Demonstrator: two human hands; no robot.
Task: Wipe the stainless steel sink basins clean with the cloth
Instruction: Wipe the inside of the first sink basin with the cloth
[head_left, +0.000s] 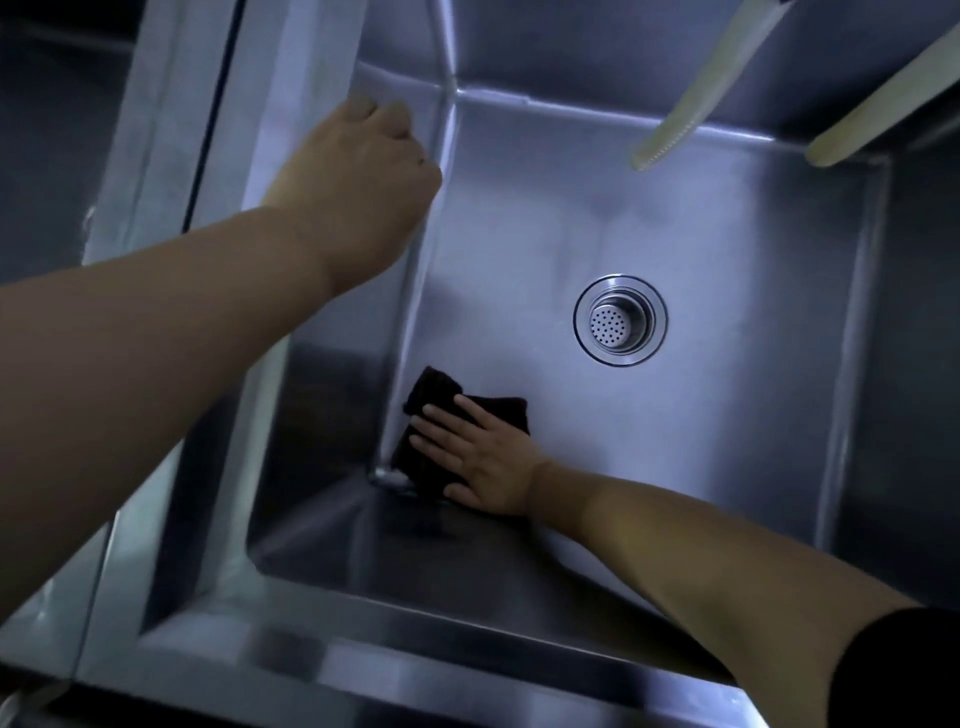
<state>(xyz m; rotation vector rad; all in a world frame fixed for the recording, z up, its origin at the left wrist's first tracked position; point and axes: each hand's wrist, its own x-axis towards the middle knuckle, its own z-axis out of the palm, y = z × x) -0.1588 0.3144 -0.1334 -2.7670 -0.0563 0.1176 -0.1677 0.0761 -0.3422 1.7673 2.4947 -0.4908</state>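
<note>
Wiping in progress: right hand (480, 457), fingers flat, presses the cloth (441, 415) at the basin (727, 364) floor's left corner, left hand (358, 171) curled over the rim; next stroke should sweep toward the drain (620, 321).

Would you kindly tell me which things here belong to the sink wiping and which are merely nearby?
Part of the job:
- dark cloth, pressed flat by the right hand
- sink basin
- left hand, resting on the basin's left rim

Merely nearby:
- drain strainer
- two pale hoses hanging above the basin
</note>
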